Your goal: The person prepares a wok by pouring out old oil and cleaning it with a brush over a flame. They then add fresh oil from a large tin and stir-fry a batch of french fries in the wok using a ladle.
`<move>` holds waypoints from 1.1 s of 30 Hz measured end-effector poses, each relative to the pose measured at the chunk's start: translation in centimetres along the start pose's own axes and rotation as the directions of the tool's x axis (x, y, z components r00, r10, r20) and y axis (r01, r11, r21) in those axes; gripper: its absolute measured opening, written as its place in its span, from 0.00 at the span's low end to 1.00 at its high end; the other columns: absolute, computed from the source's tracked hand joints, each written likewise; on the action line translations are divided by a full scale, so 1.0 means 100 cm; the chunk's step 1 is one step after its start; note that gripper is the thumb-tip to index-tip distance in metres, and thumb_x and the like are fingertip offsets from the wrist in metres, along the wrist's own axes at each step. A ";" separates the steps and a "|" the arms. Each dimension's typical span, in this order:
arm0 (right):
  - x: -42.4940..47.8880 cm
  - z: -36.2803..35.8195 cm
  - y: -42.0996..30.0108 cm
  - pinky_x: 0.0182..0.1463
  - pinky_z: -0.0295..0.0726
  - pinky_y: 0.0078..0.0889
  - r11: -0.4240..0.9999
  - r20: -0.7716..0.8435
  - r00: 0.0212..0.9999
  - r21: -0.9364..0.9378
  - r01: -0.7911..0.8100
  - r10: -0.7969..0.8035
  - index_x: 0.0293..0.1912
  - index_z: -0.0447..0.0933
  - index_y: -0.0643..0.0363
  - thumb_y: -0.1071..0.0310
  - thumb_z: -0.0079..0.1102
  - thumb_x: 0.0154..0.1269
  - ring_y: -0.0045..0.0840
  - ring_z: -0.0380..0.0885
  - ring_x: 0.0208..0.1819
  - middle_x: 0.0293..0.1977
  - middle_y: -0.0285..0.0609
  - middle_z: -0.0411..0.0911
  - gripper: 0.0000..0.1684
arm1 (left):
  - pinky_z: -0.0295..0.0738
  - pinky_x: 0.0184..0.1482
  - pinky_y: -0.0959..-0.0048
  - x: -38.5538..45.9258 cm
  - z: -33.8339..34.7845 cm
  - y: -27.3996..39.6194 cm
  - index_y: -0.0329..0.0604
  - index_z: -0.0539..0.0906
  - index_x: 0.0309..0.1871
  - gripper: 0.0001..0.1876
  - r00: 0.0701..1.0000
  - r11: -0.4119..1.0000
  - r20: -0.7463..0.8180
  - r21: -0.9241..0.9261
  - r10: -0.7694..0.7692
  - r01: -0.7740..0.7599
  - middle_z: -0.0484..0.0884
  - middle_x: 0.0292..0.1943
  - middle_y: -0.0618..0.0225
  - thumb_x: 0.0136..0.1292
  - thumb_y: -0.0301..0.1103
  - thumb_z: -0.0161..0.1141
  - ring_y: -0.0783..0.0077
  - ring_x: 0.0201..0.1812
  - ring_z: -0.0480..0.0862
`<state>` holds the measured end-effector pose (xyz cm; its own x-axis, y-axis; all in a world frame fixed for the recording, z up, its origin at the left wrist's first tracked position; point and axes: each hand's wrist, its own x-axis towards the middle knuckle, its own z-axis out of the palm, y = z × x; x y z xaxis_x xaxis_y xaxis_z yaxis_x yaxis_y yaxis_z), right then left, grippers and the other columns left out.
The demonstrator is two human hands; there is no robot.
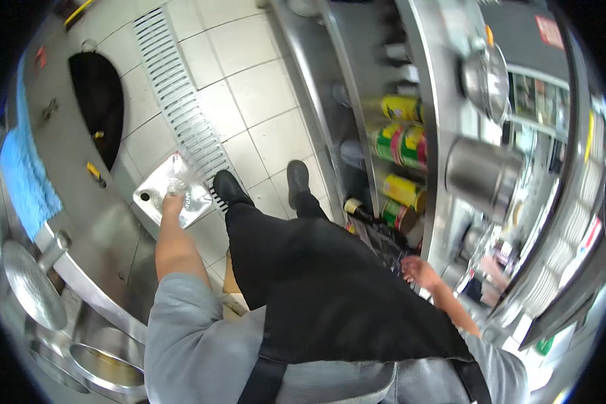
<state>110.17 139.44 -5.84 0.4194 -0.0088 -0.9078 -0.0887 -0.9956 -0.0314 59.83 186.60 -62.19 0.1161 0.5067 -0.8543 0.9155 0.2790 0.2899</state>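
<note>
My left hand (174, 200) reaches down and grips the middle of the top of a square metal tin (197, 194). A round dark opening shows near one corner of that shiny top. Whether the tin rests on the floor or hangs just above it, I cannot tell. On the other side, my right hand (420, 271) holds nothing, its fingers loosely bent and apart. It is beside the front edge of a steel counter, near dark plastic wrapping (384, 242) on the shelf below.
A floor drain grating (174, 86) runs past my shoes. Cans (400, 146) and a dark bottle (361, 209) occupy the right shelf. Above stand a steel pot (480, 177) and metal bowls (485, 81). Stove knobs (96, 174), a blue towel (25, 182) and a skimmer (33, 285) are left.
</note>
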 end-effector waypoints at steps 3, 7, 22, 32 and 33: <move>-0.016 0.021 0.044 0.38 0.80 0.26 0.999 -0.038 0.999 0.014 -0.038 0.038 0.58 0.74 0.65 0.68 0.56 0.71 0.21 0.79 0.33 0.37 0.40 0.82 0.19 | 0.73 0.61 0.58 0.003 0.000 0.026 0.35 0.83 0.53 0.22 0.952 0.865 0.110 0.397 0.286 -0.306 0.85 0.51 0.48 0.60 0.41 0.61 0.48 0.56 0.81; -0.037 0.031 0.098 0.43 0.81 0.32 0.996 -0.109 0.992 -0.056 -0.067 0.060 0.55 0.78 0.62 0.59 0.59 0.67 0.25 0.82 0.34 0.36 0.45 0.83 0.22 | 0.76 0.44 0.69 -0.013 0.015 0.051 0.34 0.83 0.50 0.16 0.981 0.993 0.155 0.013 0.115 -0.118 0.85 0.39 0.58 0.59 0.27 0.55 0.66 0.43 0.82; 0.002 -0.042 0.137 0.48 0.79 0.44 0.764 -0.046 0.777 -0.226 0.605 -0.628 0.51 0.79 0.58 0.57 0.55 0.68 0.46 0.82 0.42 0.38 0.52 0.83 0.19 | 0.73 0.51 0.63 -0.253 0.078 0.182 0.28 0.83 0.48 0.18 0.992 0.996 0.087 -0.022 0.087 -0.086 0.85 0.43 0.54 0.55 0.29 0.60 0.60 0.44 0.81; 0.178 0.095 0.116 0.70 0.67 0.39 0.844 0.206 0.846 0.352 0.404 -0.492 0.71 0.61 0.62 0.40 0.48 0.74 0.36 0.63 0.71 0.62 0.54 0.69 0.42 | 0.64 0.28 0.71 -0.592 0.108 0.267 0.33 0.83 0.31 0.17 0.983 0.951 -0.147 -0.269 0.114 -0.151 0.75 0.22 0.73 0.67 0.41 0.58 0.77 0.24 0.72; 0.181 0.106 0.118 0.68 0.69 0.40 0.863 0.178 0.879 0.352 0.364 -0.443 0.71 0.62 0.61 0.38 0.47 0.74 0.36 0.65 0.68 0.60 0.53 0.70 0.41 | 0.65 0.29 0.72 -0.631 0.113 0.278 0.34 0.83 0.30 0.18 0.977 0.943 -0.174 -0.285 0.124 -0.170 0.76 0.22 0.72 0.68 0.43 0.59 0.78 0.25 0.72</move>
<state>107.11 128.53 -27.10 0.2474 0.4499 -0.8581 -0.2416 -0.8291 -0.5043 82.30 153.12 -5.09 0.1601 0.6713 -0.7237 0.7342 0.4090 0.5419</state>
